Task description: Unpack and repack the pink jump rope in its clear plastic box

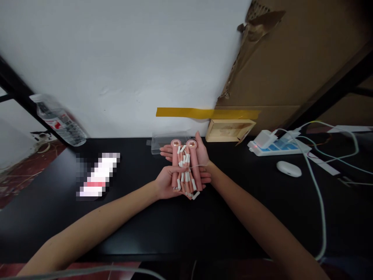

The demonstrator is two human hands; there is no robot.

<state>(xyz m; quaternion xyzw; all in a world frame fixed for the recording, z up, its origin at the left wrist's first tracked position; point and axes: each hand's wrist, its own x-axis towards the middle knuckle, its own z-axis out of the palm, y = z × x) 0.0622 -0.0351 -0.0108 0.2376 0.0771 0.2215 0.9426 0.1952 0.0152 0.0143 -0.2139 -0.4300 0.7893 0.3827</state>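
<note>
A bundle of pink strips with round ends and small white tips (185,169) lies across both my palms above the black table (204,229). My left hand (167,182) cups the lower end of the bundle from below, palm up, fingers curled loosely. Behind the upper end sits my right hand (201,155), fingers stretched leftward under the round ends and thumb raised. A thin thread runs across the bundle near my right wrist.
A clear plastic box (166,140) lies just behind my hands. A wooden tray (230,130), a power strip (274,146) with cables, a white earbud case (289,168), a water bottle (60,120) and a blurred packet (97,177) stand around on the table.
</note>
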